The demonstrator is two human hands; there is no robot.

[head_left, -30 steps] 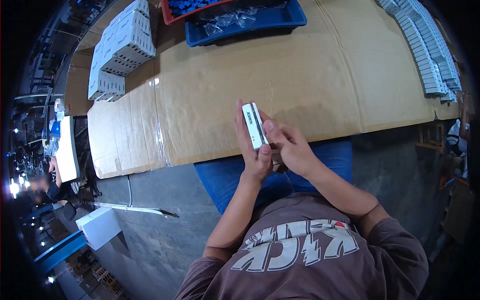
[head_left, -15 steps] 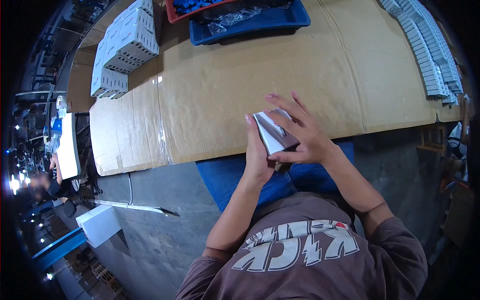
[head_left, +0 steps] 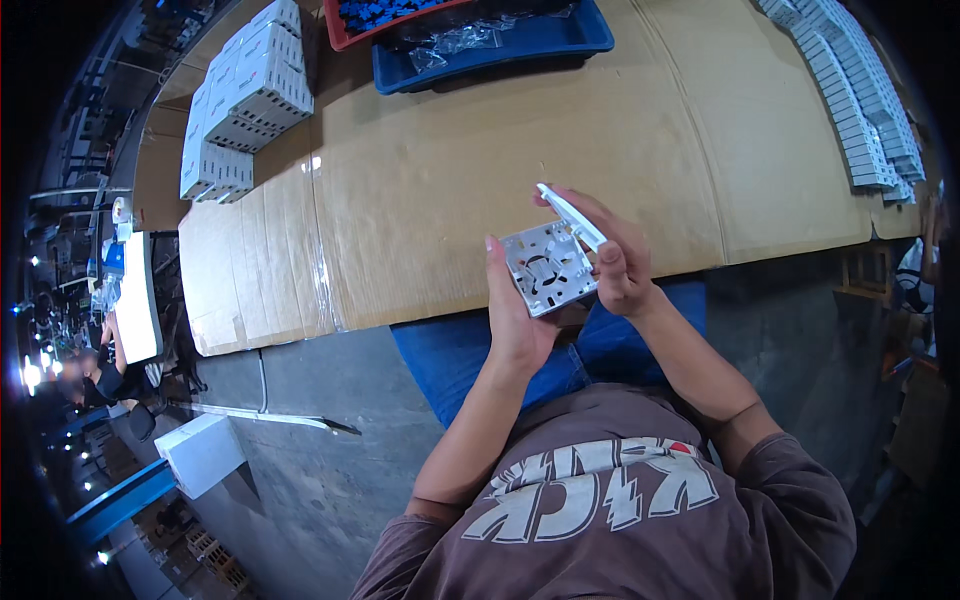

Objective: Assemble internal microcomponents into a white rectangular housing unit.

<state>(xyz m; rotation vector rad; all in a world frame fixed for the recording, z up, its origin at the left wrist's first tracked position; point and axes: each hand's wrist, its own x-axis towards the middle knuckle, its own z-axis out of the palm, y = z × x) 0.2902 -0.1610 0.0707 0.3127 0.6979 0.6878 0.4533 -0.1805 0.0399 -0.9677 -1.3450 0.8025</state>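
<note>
Over the table's near edge, my left hand (head_left: 518, 320) holds the base of a small square white plastic junction box (head_left: 545, 268). Its inside faces up, showing molded clips, slots and a dark curved shape in the middle. My right hand (head_left: 622, 262) grips the white box cover (head_left: 572, 217), tilted up along the right side of the base. Whether the cover still touches the base there, I cannot tell. The fingers behind the cover are partly hidden.
Cardboard covers the table (head_left: 450, 190). White boxes (head_left: 255, 95) are stacked at the far left, with rows of white pieces (head_left: 850, 110) at the far right. A blue tray (head_left: 500, 55) holding clear plastic bags stands beside a red tray (head_left: 345, 35) of blue parts. Another person (head_left: 105, 370) sits far left.
The box was closed under my right hand; now its cover is lifted and tilted to the right, exposing the inside. My left hand has stayed around the base.
</note>
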